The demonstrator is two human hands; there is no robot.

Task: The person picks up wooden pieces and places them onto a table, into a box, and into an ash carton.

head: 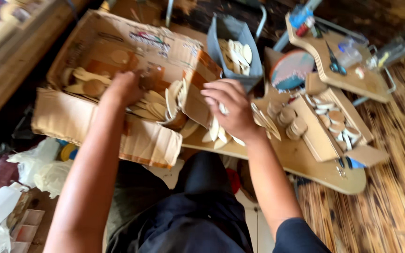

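Left hand (pixel 123 88) reaches into the open brown cardboard box (pixel 71 119) of pale wooden spoon blanks (pixel 153 105); its grip cannot be told. Right hand (pixel 230 110), fingers curled, clasps flat pale wooden pieces (pixel 219 133) over the wooden board table (pixel 305 164), handy for sorting.

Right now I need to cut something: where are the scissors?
In the head view, the scissors lie upper right on the smaller wooden board, beyond the right hand.

view: head-worn, single | facing: steeply down over the person's own lap and forearms | range: close, arm's length (edges blurred) | covers: open brown cardboard box (pixel 71 117) at left, pale wooden work board (pixel 305 164) at right, striped wooden floor (pixel 390 197) beyond
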